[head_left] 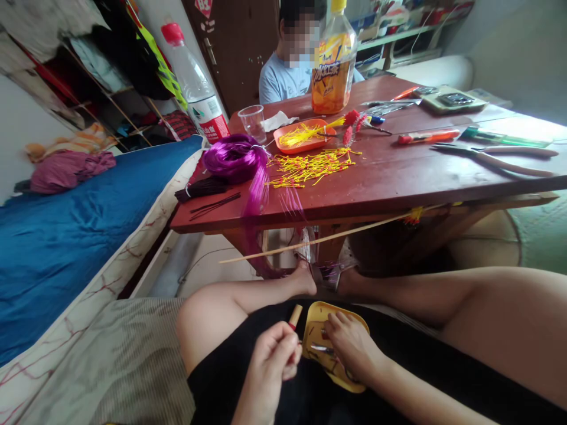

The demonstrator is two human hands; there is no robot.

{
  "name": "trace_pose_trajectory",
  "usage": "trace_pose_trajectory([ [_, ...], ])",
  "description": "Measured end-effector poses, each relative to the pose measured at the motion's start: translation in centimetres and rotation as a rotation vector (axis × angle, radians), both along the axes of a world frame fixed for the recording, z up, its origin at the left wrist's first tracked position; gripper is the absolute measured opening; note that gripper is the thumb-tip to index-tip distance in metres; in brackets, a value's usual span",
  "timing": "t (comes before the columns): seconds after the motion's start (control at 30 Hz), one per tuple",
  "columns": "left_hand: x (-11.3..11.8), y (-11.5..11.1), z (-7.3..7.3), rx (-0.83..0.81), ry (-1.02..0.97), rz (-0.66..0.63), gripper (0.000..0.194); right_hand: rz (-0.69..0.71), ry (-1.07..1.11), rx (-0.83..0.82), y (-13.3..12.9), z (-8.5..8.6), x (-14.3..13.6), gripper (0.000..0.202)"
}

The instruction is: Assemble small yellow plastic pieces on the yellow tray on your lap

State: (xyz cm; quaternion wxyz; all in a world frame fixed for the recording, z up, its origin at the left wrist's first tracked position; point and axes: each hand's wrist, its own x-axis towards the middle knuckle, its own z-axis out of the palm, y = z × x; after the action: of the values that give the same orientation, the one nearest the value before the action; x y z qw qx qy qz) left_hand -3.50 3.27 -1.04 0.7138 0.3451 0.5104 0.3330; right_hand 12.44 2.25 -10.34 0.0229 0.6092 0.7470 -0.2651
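My left hand (277,354) is closed, with a short tan rod (296,317) with a red band sticking up from its fingers. A small dark tip shows beside its thumb. On my lap, over black cloth, lies a yellow tray (316,313) with small brown bits in it. My right hand (352,342) reaches over this tray, its fingers bent down into it. Small scissors (322,349) are under that hand, blades pointing left toward my left hand; the palm hides most of the handles. The right fingertips are partly hidden.
On the red table (376,177) are purple fibre (234,156), yellow stamens (314,167), an orange dish (283,144), pliers (491,154) and bottles (334,71). A thin stick (319,240) juts out along the table's front edge. A person (283,77) sits across.
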Motion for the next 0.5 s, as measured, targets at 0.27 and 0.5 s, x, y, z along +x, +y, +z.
trace_pose_trajectory([
  [0.27,2.3,-1.7,-4.3,-0.309,-0.325,0.107,0.033,-0.272,0.398,0.076,-2.0,1.4,1.0,0.024],
  [0.5,3.0,-1.7,-3.3,-0.403,-0.511,0.119,0.031,-0.790,0.996,-0.147,-4.2,4.4,1.0,0.046],
])
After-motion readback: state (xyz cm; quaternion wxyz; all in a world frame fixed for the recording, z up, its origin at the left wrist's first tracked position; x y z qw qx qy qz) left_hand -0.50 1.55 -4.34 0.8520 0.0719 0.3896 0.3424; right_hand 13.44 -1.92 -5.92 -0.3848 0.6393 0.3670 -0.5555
